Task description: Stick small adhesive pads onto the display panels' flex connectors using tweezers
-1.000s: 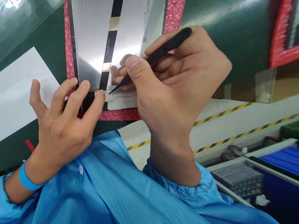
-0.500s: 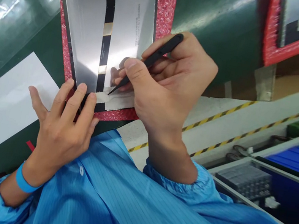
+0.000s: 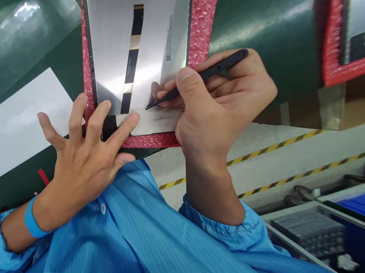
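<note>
Tweezers (image 3: 222,65) gripped in the right hand (image 3: 218,110), over the near end of the silvery panel (image 3: 113,49), tip beside the pale strip (image 3: 162,121); could not tell whether touching. Had left hand (image 3: 85,154) spread wide, a fingertip at the strip's left part. Probably called for light tip pressure and a steadied panel. Pointed near and left, long axis slanting from far right.

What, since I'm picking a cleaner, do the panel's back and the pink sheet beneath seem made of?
Panel back: probably metal, silvery and glossy, since it reflects the right hand; coated film possible. Pink sheet: likely plastic bubble wrap, shiny, given its bumpy, glinting surface.
</note>
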`<state>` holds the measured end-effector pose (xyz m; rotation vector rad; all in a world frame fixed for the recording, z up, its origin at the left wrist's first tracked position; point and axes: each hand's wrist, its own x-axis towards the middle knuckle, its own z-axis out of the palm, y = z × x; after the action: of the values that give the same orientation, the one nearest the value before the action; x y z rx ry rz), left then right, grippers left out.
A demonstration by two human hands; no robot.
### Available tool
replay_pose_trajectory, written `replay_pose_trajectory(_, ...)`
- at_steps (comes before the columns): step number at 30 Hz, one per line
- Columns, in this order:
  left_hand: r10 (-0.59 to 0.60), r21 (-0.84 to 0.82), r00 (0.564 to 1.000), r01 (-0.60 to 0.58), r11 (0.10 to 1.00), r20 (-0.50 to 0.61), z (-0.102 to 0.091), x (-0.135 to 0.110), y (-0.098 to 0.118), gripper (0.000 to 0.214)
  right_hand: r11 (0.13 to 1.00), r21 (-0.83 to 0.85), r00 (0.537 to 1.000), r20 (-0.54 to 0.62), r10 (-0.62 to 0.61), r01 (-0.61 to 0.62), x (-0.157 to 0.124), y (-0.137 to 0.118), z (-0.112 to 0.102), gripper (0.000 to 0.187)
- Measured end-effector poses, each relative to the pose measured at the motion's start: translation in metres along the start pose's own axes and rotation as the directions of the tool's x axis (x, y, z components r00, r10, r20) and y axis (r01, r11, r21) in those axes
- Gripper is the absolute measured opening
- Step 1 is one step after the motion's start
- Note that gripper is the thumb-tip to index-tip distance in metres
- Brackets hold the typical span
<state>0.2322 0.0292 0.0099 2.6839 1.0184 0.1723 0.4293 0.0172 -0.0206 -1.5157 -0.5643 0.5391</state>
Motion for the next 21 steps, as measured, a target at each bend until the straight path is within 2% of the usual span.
replay_pose_trajectory(4,-0.104,0.022,0.994,0.105,0.994,-0.039,-0.003,-0.013,-0.005,0.054,1.000,0.024,1.000,0.020,0.015,-0.015,0.001,0.003,-0.002,0.024)
replay_pose_trajectory(6,-0.117,0.044,0.992,0.120,0.992,-0.055,-0.004,-0.016,-0.005,0.051,1.000,0.030,1.000,0.020,0.006,-0.007,0.003,0.007,-0.002,0.024)
replay_pose_trajectory(11,-0.052,0.071,0.994,0.060,0.996,-0.100,0.005,-0.010,0.007,0.054,1.000,0.023,0.999,0.037,-0.022,0.021,0.004,0.013,-0.002,0.029)
replay_pose_trajectory(15,-0.006,0.116,0.999,0.012,0.993,-0.050,0.003,-0.005,0.006,0.054,0.998,0.068,1.000,0.011,0.004,-0.004,0.004,0.009,0.001,0.022)
replay_pose_trajectory(18,-0.076,0.084,0.996,0.080,0.993,-0.041,-0.008,0.000,-0.006,0.044,0.993,0.112,1.000,-0.006,0.023,-0.022,0.005,0.006,0.005,0.020)
replay_pose_trajectory(21,-0.229,-0.096,0.971,0.222,0.970,-0.072,-0.017,0.017,-0.011,0.056,0.987,0.152,0.998,-0.011,0.059,-0.057,0.005,0.006,0.009,0.023)
